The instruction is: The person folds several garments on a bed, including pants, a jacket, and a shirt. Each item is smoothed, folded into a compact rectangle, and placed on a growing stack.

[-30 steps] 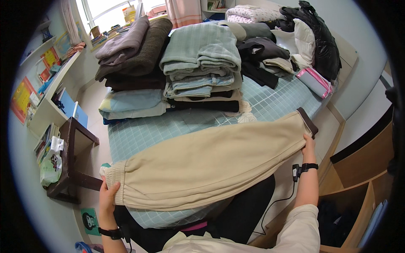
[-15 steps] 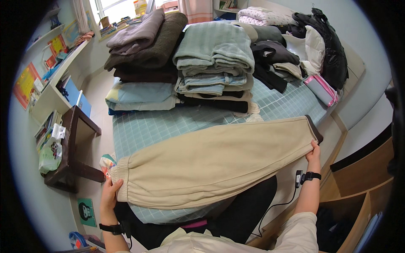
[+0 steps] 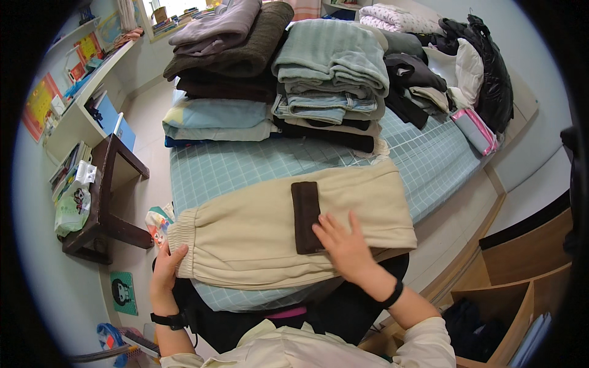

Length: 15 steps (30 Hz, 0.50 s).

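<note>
A pair of beige trousers (image 3: 245,245) lies across the near part of the bed and over my lap. My left hand (image 3: 165,267) is closed on the ribbed elastic waistband at the left end, thumb on top. The far leg end is doubled back to the left, so its dark brown cuff (image 3: 307,218) rests on top near the middle. Fingers spread, my right hand (image 3: 348,248) lies flat on the folded-over part, its fingertips at the cuff's right edge. Both wrists wear black bands.
Folded clothes stand beyond the trousers in two tall stacks: a brown-and-grey one (image 3: 224,67) and a pale green one (image 3: 331,67). Loose dark garments and a black jacket (image 3: 494,80) lie back right. A brown stool (image 3: 116,202) stands left; an open wooden cabinet (image 3: 509,306) is right.
My right hand has brought the brown cuff end leftward over the trousers, let go of it, and now lies flat on the fold. My left hand still grips the waistband.
</note>
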Available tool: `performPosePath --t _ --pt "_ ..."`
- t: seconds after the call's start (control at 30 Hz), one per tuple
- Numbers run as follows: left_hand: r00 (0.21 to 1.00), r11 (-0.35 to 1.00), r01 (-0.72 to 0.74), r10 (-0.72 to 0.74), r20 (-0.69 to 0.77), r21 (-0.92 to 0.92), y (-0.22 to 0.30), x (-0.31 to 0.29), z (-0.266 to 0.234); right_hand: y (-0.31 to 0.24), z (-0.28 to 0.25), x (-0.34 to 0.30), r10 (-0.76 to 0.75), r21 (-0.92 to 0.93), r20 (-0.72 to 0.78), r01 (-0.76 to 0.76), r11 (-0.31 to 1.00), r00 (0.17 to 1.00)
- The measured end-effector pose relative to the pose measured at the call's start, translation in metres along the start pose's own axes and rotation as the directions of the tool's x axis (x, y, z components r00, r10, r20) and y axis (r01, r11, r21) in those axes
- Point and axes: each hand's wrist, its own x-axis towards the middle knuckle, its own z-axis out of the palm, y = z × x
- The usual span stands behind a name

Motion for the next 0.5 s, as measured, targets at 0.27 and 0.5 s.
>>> performPosePath --t 0.27,0.5 --pt "0.997 0.997 -0.051 0.054 -0.047 0.050 -0.005 0.002 0.001 0.021 -0.001 -0.021 0.063 0.184 -0.197 -0.026 0.983 0.978" --pt "0.996 0.998 -0.063 0.064 -0.057 0.028 -0.008 0.001 0.001 0.001 -0.007 -0.044 0.287 0.487 -0.084 -0.212 0.848 0.954"
